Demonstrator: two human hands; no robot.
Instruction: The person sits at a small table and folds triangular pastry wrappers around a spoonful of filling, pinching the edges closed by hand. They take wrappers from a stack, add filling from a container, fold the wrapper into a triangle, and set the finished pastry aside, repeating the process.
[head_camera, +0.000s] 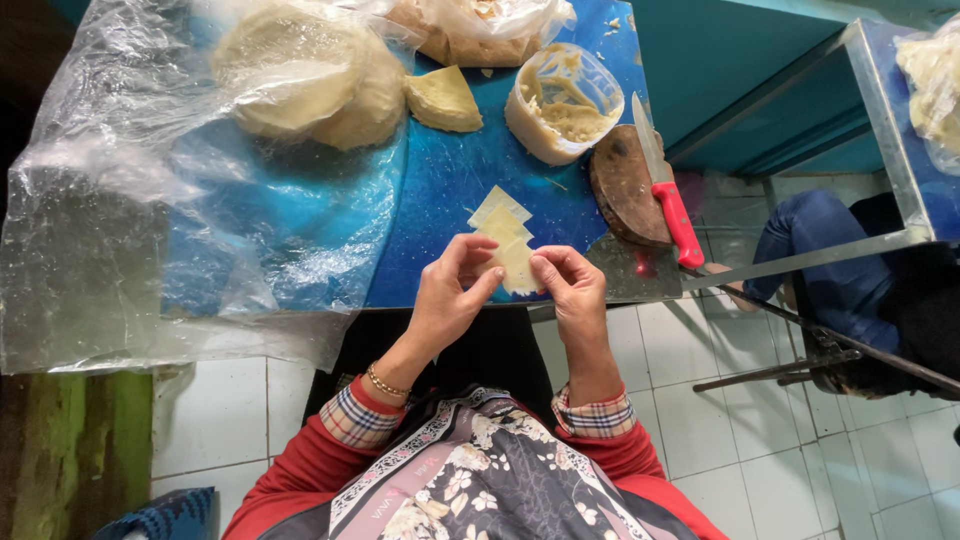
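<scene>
Fingers (478, 262) of the left hand (447, 300) and of the right hand (572, 290) pinch one thin square wrapper (517, 268) from both sides, holding it just over the near edge of the worktop (440, 190). The step looks like separating a single sheet from the small fanned stack (498, 212) beneath it; peeling it free would call for a light, even pull so the sheet does not tear. Pale yellow and floppy, it has straight-cut edges. Farther back lie a dough wedge (443, 98), a tub (560, 100) of pale filling and bagged dough (305, 75) near the far edge. At the right edge a red-handled knife (668, 190) rests across a round wooden block (622, 180).
</scene>
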